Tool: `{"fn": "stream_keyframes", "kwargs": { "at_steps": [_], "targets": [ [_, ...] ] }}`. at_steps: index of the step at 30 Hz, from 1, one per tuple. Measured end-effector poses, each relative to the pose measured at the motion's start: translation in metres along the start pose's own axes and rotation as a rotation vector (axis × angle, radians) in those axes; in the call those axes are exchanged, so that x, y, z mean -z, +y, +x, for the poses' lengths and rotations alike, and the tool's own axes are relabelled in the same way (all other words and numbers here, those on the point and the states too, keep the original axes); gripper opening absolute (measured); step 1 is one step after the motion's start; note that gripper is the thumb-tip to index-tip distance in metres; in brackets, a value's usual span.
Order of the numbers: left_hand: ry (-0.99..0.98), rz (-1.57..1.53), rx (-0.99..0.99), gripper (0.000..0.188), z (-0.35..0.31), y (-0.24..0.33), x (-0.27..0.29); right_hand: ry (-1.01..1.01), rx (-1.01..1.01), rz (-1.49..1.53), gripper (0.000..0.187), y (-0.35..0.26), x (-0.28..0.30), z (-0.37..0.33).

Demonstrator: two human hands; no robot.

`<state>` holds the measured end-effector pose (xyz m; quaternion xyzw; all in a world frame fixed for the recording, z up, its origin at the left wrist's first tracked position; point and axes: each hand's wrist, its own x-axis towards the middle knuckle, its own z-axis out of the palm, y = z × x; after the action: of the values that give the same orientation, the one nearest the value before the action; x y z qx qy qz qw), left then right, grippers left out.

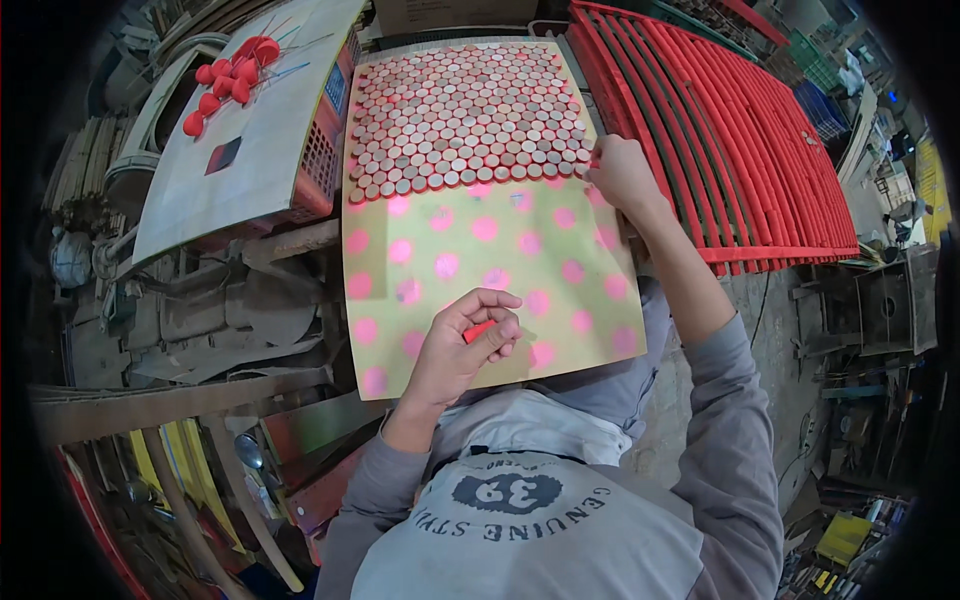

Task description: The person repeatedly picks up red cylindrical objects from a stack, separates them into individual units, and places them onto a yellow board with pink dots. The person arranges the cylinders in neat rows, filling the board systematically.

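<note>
A yellow board with pink dots (487,262) lies in front of me. Its far half carries tight, staggered rows of small round pieces (470,120) with pale tops and red sides. My right hand (620,175) reaches to the right end of the nearest row, its fingers pinched at the board's edge. Whatever sits between those fingertips is hidden. Over the near part of the board, my left hand (470,338) is curled, palm up, around a small red piece (478,331). More pieces inside that palm cannot be made out.
Left stands a white panel (215,165) on a red crate (325,150), with red rounded pieces (232,78) and thin sticks on it. A rack of red slats (720,140) flanks the board on the right. A wooden rail (190,400) runs at lower left.
</note>
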<state>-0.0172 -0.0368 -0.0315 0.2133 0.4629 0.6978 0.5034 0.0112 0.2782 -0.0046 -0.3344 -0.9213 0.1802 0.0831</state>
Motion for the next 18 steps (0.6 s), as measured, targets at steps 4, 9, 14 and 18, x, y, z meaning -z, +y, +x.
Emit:
{"fn": "stream_keyframes", "kwargs": {
  "at_steps": [4,9,14,18],
  "targets": [
    [0.001,-0.001,0.026,0.028,0.000,-0.001,-0.001,-0.186,-0.103,0.111,0.027,0.001,0.007,-0.010],
    [-0.016,-0.009,0.037,0.029,0.001,-0.004,-0.002,-0.112,-0.017,0.135,0.026,0.015,-0.006,-0.003],
    [0.007,0.000,0.040,0.026,-0.001,-0.004,-0.001,-0.170,-0.052,0.200,0.026,0.018,0.002,-0.005],
    [0.015,-0.109,0.094,0.024,-0.001,-0.005,-0.001,-0.042,-0.005,0.055,0.025,0.020,0.005,-0.010]
  ]
}}
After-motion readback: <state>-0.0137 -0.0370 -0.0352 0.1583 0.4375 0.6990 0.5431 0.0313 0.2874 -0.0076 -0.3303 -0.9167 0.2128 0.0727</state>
